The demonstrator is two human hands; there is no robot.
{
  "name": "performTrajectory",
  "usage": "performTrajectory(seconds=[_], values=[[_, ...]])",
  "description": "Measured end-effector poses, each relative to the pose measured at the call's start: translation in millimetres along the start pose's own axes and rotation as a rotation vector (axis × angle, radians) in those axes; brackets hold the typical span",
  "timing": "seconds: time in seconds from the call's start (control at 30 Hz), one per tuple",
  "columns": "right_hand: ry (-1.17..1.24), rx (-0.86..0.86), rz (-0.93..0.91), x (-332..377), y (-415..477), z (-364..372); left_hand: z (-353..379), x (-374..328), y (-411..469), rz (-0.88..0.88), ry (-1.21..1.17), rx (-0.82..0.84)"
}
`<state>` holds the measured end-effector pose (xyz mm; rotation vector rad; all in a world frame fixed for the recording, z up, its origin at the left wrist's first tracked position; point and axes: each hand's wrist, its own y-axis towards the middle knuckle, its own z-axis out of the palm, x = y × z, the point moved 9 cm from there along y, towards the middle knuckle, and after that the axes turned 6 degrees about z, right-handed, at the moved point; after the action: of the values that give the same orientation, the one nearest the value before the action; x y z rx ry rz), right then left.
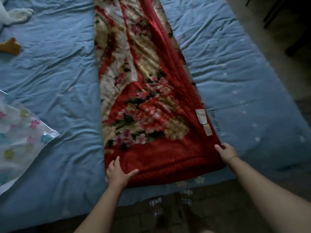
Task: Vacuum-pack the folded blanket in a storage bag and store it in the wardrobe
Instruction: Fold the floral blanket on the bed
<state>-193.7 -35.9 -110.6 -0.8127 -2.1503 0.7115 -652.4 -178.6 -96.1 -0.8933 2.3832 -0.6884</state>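
Note:
A red floral blanket [144,91], folded into a long narrow strip, lies lengthwise down the middle of the bed. My left hand [117,174] grips its near left corner, thumb on top and fingers at the edge. My right hand [227,153] holds the near right corner, thumb on the red border. Two white labels [202,119] are sewn near that right edge. A clear storage bag [20,137] printed with coloured flowers lies flat at the left of the bed.
The bed is covered by a wrinkled blue sheet [55,76]. A white plush toy [16,15] and an orange soft thing [11,47] lie at the far left. Dark floor [168,214] runs along the near bed edge; dark furniture [286,22] stands far right.

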Motion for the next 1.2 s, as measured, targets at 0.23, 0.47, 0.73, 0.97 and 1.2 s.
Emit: performTrajectory(seconds=[0.23,0.47,0.73,0.97,1.2], values=[[-0.071,-0.12,0.054,-18.2,3.0,-1.7,18.0,9.7,-12.3,0.262,0.474,-0.035],[0.054,-0.002,0.065,-17.9,-11.0,15.1,-18.7,47.9,-15.8,0.164,0.109,-0.304],[0.107,-0.026,-0.075,-4.5,-43.8,-16.1,-28.2,83.6,-63.8,-0.031,-0.246,-0.477],[0.065,-0.008,-0.005,-27.1,-30.1,2.4,0.9,115.5,-42.7,-0.145,-0.362,-0.27],[0.221,-0.059,0.111,-41.5,-15.6,11.3,49.9,111.4,-22.4,-0.229,-0.925,0.314]])
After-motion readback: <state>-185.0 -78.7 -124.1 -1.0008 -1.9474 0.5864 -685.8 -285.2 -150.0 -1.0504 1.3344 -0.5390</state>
